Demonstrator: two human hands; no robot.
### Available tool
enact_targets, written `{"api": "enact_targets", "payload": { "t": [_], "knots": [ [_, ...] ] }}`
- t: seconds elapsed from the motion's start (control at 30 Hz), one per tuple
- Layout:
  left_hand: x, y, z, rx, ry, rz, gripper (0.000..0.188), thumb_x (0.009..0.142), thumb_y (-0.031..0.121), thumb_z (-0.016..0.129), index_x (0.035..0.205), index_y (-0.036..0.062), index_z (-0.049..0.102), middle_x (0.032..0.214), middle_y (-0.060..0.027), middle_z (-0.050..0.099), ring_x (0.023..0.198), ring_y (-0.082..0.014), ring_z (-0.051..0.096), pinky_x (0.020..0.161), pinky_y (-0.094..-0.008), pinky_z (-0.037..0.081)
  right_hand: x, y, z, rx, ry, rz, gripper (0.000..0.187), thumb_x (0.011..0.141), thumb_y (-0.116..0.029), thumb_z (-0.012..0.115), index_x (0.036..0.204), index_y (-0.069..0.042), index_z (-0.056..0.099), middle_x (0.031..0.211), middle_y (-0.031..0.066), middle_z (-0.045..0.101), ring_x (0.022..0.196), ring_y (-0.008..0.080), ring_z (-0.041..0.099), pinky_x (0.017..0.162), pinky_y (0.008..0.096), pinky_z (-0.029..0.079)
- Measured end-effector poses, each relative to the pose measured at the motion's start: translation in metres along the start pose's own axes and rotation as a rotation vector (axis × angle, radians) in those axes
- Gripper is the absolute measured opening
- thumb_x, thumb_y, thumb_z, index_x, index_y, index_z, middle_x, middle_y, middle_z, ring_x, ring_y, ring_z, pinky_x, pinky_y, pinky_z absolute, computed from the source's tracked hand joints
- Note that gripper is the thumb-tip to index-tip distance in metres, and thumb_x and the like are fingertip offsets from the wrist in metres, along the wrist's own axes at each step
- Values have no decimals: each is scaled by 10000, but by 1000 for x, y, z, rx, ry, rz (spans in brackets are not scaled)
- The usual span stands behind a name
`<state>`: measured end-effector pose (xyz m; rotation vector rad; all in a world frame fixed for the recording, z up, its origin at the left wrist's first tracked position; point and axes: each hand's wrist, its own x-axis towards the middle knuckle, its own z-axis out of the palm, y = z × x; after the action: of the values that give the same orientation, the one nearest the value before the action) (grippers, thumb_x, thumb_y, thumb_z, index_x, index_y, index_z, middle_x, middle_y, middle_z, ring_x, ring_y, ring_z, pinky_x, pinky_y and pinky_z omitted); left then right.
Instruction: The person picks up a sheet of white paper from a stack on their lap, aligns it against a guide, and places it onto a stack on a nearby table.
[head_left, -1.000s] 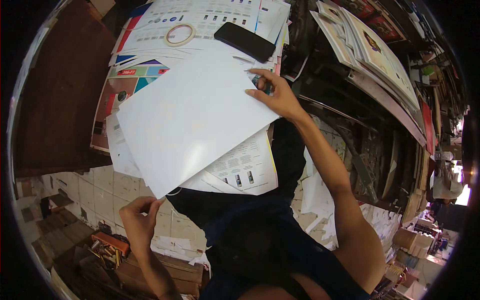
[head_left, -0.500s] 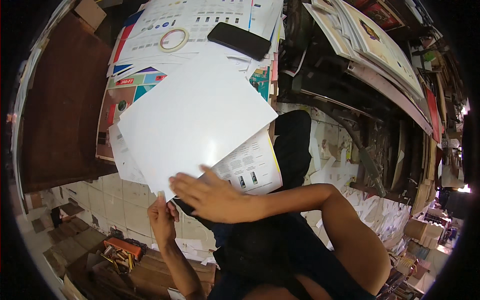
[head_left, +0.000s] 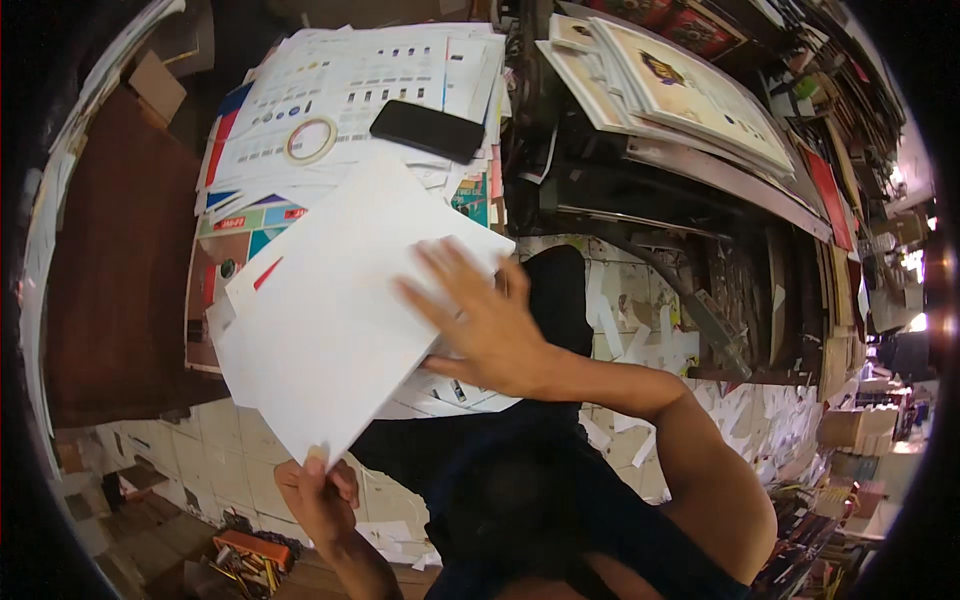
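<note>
A large blank white sheet of paper [head_left: 330, 290] lies slantwise over a pile of printed sheets. At its near corner my left hand [head_left: 318, 492] pinches the sheet between thumb and fingers, past the pile's front edge. My right hand [head_left: 490, 325] rests over the sheet's right part with its fingers spread, somewhat blurred. Below that hand, part of a printed sheet [head_left: 400, 405] shows from under the white one. A small red patch [head_left: 268, 273] shows by the sheet's left edge. Whether one sheet or several are under my hands, I cannot tell.
Farther back on the printed sheets [head_left: 390, 60] lie a black phone [head_left: 427, 130] and a roll of tape [head_left: 310, 141]. Stacked boards [head_left: 690, 90] stand at the far right. A brown wooden panel [head_left: 120, 250] is on the left; an orange tool box [head_left: 252, 550] sits lower left.
My left hand has drawn the sheet's corner nearer and slightly left. My right hand has moved up and right across the sheet, fingers spreading. The whole view has shifted somewhat.
</note>
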<state>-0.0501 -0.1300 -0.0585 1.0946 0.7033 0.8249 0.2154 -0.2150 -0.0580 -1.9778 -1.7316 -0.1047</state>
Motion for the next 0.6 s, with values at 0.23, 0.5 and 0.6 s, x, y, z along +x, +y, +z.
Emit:
{"api": "enact_targets", "payload": {
  "t": [0.23, 0.5, 0.6],
  "knots": [
    [43, 0, 61, -53, -498, 467, 436, 1005, 388, 438, 1033, -24, 578, 821, -124, 589, 652, -152, 544, 559, -314, 473, 48, 25, -7, 454, 373, -277, 531, 620, 49, 687, 1141, -51, 669, 1114, 137, 689, 1012, 296, 671, 852, 345, 540],
    [87, -29, 120, 292, -341, 57, 287, 946, 115, 572, 1201, -12, 539, 1119, -110, 602, 1045, -168, 556, 900, -303, 440, 73, 67, -141, 1123, 1164, 1, 294, 887, -169, 723, 1105, 15, 650, 1033, 83, 681, 904, 122, 617, 826, 315, 508],
    [86, -30, 129, 269, -492, 12, 268, 928, 83, 606, 1176, -10, 563, 1048, -91, 642, 975, -140, 585, 875, -290, 453, 66, 100, -199, 1205, 1294, -76, 434, 925, -228, 672, 1261, 6, 531, 1174, 90, 622, 1044, 207, 600, 915, 380, 492]
  ]
}}
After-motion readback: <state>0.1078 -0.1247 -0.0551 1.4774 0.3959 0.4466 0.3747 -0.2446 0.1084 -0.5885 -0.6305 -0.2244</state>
